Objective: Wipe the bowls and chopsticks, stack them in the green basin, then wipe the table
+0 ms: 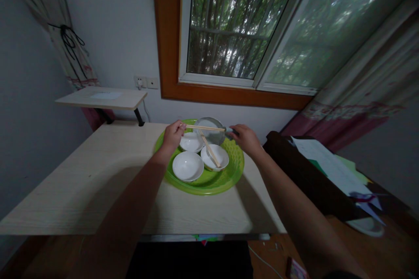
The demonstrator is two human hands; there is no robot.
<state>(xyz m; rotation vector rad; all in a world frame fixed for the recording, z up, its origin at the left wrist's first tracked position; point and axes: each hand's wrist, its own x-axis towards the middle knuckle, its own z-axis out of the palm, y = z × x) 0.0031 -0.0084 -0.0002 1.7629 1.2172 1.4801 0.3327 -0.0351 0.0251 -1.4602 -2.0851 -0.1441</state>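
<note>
My left hand (174, 134) is closed on one end of a pair of light wooden chopsticks (204, 127), held level above a green basket (209, 189). At their other end, my right hand (246, 140) is closed around what looks like a grey cloth (229, 130), partly hidden by the fingers. Beneath the hands, the basket holds a white bowl (187, 166) in front, a second white bowl (191, 142) behind it, and a third white bowl (223, 155) at right. More chopsticks (210, 150) lean in the right bowl. A round grey dish (209, 121) sits at the back, partly covered.
The basket stands on a pale wooden table (108, 174). A small raised shelf (101, 96) with a sheet of paper is at the back left. To the right, a dark brown piece of furniture (304, 174) bears papers. A window (242, 22) lies beyond.
</note>
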